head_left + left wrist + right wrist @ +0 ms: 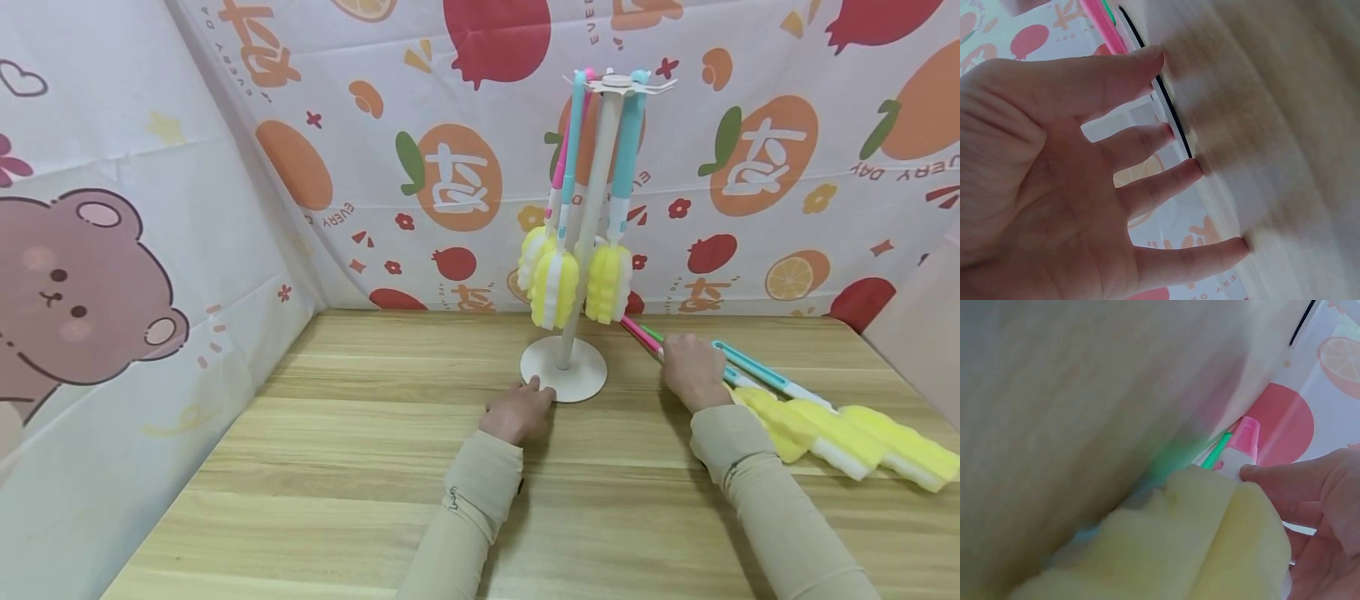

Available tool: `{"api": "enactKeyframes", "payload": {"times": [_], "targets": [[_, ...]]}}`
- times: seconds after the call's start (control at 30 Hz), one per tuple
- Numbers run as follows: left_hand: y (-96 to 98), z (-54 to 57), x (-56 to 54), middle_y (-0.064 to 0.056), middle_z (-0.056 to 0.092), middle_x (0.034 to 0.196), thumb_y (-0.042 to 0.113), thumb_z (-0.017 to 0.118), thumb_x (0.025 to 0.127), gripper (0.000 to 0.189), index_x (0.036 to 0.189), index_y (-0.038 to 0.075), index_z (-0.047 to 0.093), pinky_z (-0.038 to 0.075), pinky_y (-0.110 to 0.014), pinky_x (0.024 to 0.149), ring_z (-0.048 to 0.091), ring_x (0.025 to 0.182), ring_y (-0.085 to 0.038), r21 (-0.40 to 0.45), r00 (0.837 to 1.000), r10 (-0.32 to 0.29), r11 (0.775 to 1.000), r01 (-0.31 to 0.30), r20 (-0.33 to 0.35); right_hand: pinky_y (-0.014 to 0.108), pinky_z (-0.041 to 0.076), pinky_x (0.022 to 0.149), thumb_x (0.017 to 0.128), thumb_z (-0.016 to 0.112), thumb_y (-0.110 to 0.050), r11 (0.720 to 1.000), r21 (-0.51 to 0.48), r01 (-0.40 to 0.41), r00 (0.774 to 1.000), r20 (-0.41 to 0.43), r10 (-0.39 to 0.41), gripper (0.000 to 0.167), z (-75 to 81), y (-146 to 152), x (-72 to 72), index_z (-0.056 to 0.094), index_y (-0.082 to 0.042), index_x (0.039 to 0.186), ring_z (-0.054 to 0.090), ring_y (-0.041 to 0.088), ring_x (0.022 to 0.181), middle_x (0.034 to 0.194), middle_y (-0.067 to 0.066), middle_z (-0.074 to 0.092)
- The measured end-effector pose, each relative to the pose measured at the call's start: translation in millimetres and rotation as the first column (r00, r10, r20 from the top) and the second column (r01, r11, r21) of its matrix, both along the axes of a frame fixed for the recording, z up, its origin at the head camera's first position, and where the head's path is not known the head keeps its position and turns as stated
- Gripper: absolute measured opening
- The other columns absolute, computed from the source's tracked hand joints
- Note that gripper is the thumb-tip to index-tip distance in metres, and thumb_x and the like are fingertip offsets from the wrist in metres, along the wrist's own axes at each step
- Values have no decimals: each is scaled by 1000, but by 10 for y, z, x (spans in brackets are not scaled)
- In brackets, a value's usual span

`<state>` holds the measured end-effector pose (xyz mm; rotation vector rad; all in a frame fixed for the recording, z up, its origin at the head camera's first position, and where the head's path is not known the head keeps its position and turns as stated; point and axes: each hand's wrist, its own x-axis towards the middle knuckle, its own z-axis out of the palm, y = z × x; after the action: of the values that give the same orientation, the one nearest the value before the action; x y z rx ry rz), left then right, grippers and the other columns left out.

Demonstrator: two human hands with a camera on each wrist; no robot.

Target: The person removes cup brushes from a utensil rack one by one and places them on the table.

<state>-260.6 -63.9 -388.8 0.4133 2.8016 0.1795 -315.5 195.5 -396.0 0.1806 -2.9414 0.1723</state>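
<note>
With fingers spread, the left hand touches the white stand's base while the right hand pinches a pink-handled brush beside other brushes, on a wood-grain table under both, fruit-print cloth hanging beyond them and bear-print cloth to their left.

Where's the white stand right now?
In the head view, the white stand is just right of centre on the table, brushes hanging from it and the left hand at its round base.
</note>
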Motion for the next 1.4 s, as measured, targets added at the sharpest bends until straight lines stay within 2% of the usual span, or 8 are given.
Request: {"api": "enactKeyframes", "payload": {"times": [0.2,0.7,0.83,1.07,1.4], "targets": [[-9,-6,11,-9,42,157,10,64,97,44,141,16,59,47,-68,91,45,136,-32,6,1000,0,1000,0,-2,53,50,50,82,63,4,1000,-12,2,1000,-13,-2,10,-1,-4,-15,60,4,73,60,38,59,67,18,57],[10,30,20,-9,43,157,10,62,98,42,140,15,60,47,-69,91,45,136,-32,3,1000,-3,1000,3,-9,51,51,53,86,61,5,999,-44,13,997,79,-9,6,50,-5,-67,61,7,80,60,37,65,73,20,59],[8,20,18,-9,42,157,10,62,98,42,140,16,60,47,-69,91,45,137,-33,2,1000,1,1000,-1,-9,51,52,52,85,61,5,998,-56,16,996,84,-11,5,35,-5,-73,61,7,80,61,38,65,74,21,60],[29,2,8,-8,44,156,10,63,98,43,140,16,60,47,-69,91,46,136,-32,-10,1000,-8,1000,8,-2,49,53,54,89,59,4,996,-77,45,988,150,-33,5,29,23,-78,61,8,86,60,37,67,77,21,59],[23,5,1,-9,41,158,9,64,96,44,140,16,59,46,-70,91,43,138,-33,3,1000,-2,1000,2,3,50,52,56,89,63,1,995,-90,41,993,115,-31,9,8,31,-79,59,6,83,60,37,69,78,21,60]]}}
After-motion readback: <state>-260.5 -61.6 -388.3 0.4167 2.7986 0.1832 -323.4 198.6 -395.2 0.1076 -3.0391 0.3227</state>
